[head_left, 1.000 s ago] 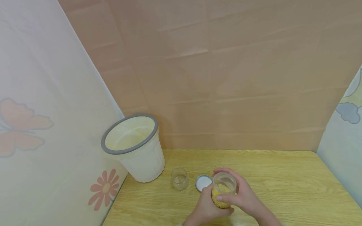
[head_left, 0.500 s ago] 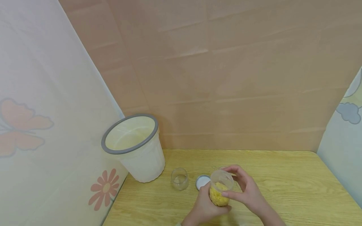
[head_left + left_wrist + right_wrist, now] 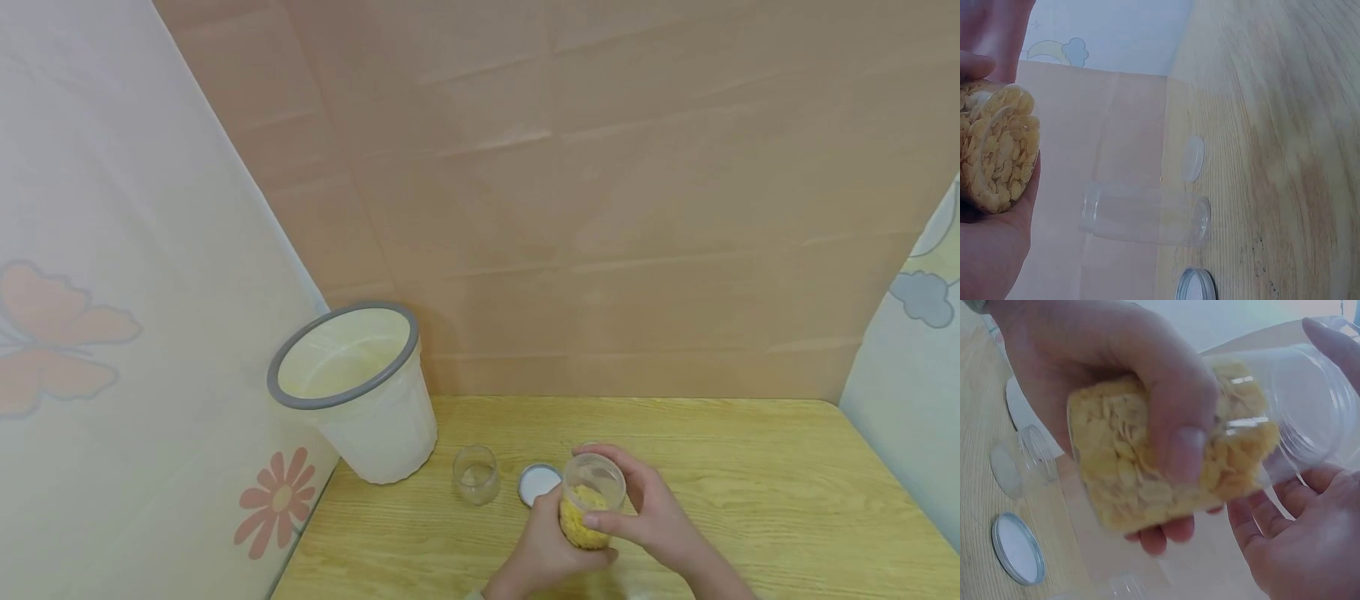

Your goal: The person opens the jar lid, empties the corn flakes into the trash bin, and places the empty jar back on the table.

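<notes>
A clear jar [image 3: 588, 512] partly filled with yellow, cornflake-like flakes [image 3: 1129, 462] is held up over the table, its mouth end tilted upward. My left hand [image 3: 551, 542] grips its lower part, the thumb pressed across the side in the right wrist view. Around the upper, clear part near the mouth, my right hand [image 3: 660, 525] curls, thumb on the near side and fingers on the far side. Just left of the hands lies a silver-rimmed lid [image 3: 538, 483], white inside.
A short clear glass container [image 3: 476, 477] stands left of the lid. Behind the right hand is a tall clear jar [image 3: 1141, 212], with a translucent lid [image 3: 1194, 159] beside it. A white bin [image 3: 375, 433] with a grey rim stands at the table's left.
The held jar shifted slightly left, then back right. My right fingers spread away from its rim half a second ago and are now close around it again.
</notes>
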A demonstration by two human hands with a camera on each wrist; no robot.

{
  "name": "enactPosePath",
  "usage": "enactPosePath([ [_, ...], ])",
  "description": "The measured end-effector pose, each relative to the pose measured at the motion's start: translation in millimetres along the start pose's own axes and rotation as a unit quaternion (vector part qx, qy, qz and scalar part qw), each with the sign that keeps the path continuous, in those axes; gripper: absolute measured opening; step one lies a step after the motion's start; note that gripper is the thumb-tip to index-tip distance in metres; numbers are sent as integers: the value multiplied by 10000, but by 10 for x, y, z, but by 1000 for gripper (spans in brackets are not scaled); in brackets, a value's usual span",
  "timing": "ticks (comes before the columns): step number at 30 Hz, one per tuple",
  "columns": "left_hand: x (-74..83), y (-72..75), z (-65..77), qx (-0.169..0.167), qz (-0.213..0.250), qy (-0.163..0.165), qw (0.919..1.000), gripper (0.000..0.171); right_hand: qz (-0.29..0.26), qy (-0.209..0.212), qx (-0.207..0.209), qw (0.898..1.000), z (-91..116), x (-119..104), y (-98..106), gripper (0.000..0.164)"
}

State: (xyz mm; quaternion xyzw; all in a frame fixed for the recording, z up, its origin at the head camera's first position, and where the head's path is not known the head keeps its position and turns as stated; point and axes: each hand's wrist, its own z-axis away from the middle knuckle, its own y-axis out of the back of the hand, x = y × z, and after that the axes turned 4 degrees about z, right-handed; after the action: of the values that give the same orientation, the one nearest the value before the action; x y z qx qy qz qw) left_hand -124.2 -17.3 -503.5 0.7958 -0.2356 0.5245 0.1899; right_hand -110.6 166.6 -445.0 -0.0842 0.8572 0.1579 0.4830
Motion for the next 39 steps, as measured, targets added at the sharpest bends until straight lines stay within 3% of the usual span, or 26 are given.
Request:
enactPosePath([
  [8, -9, -24, 10, 0, 29, 5, 10000, 63, -125, -20, -70, 9999, -11, -1, -58, 65],
  [14, 22, -24, 19, -9, 6, 268, 9996, 66, -236, 215, -35, 9995, -28, -15, -64, 64],
  [17, 10, -18, 36, 72, -113, 161, 9998, 67, -232, 291, 82, 9993, -33, -51, -55, 63],
  [19, -8, -4, 53, 120, -122, 99, 9998, 65, -205, 313, 181, 9991, -34, -74, -41, 62],
  [27, -83, 112, 111, 500, -142, 480, 9975, 55, -250, 180, 691, 9971, -10, -77, 30, 64],
  [39, 4, 252, 127, 736, -242, 592, 9952, 55, -149, 93, 772, 9969, 37, -12, 108, 58],
])
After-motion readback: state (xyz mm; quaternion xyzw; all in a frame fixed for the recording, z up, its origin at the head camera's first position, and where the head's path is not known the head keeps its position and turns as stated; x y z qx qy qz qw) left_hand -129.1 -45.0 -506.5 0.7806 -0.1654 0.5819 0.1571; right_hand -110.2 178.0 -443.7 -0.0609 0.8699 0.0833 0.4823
